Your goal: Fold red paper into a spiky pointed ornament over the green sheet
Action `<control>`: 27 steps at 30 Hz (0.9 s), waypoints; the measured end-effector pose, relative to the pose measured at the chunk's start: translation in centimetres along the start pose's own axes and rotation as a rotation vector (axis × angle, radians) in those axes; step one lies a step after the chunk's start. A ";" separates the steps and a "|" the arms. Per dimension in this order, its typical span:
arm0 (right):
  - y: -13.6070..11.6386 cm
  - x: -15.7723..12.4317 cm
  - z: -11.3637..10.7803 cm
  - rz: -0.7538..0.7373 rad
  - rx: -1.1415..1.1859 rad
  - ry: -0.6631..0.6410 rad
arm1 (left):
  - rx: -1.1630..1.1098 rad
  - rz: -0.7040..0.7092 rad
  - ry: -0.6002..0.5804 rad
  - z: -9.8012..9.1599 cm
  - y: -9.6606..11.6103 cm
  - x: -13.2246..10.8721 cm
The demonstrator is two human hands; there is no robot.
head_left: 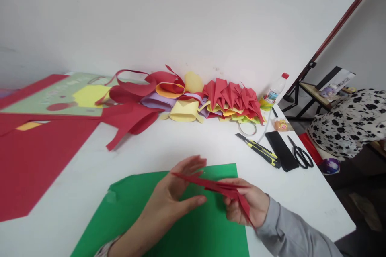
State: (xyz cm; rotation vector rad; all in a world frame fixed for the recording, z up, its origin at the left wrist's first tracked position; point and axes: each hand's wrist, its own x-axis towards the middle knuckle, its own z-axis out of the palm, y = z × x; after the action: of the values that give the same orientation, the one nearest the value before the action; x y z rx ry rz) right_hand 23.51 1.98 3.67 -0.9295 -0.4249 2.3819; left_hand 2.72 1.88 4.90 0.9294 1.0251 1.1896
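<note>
My right hand [255, 200] pinches a red origami piece [221, 187], folded into long thin points, between thumb and fingers. One point stretches left toward my left hand [171, 200]; another hangs down past the right palm. The left hand is spread, thumb apart from the fingers, around that left tip; whether it touches the paper I cannot tell. Beneath both hands lies a large green sheet [223, 233], its upper left corner creased. Several similar red folded pieces [230, 94] stand bunched at the back against the wall, above yellow ones.
Rolled and cut coloured papers [183, 110] line the wall. Red sheets [45, 160] cover the left side. On the right are a tape roll [247, 134], box cutter [259, 151], black flat object [281, 150], scissors [300, 156] and bottle [275, 92]. Patterned fabric [350, 122] shows beyond the table.
</note>
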 end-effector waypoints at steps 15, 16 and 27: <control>-0.7 -0.8 -0.4 -0.500 -0.438 0.018 | 0.055 -0.152 0.049 0.6 -0.4 -0.2; -0.8 -0.8 -0.4 -0.474 -0.441 0.051 | 0.058 -0.157 0.055 0.8 -0.4 -0.2; -0.6 0.0 -0.7 -0.375 -0.596 0.106 | 0.059 -0.282 -0.117 1.2 -0.4 -0.6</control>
State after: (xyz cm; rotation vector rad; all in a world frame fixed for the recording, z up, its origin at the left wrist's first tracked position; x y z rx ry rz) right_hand 24.21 2.56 3.46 -1.1002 -1.1938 1.8765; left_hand 3.93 1.21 4.91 0.8577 1.0619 0.8648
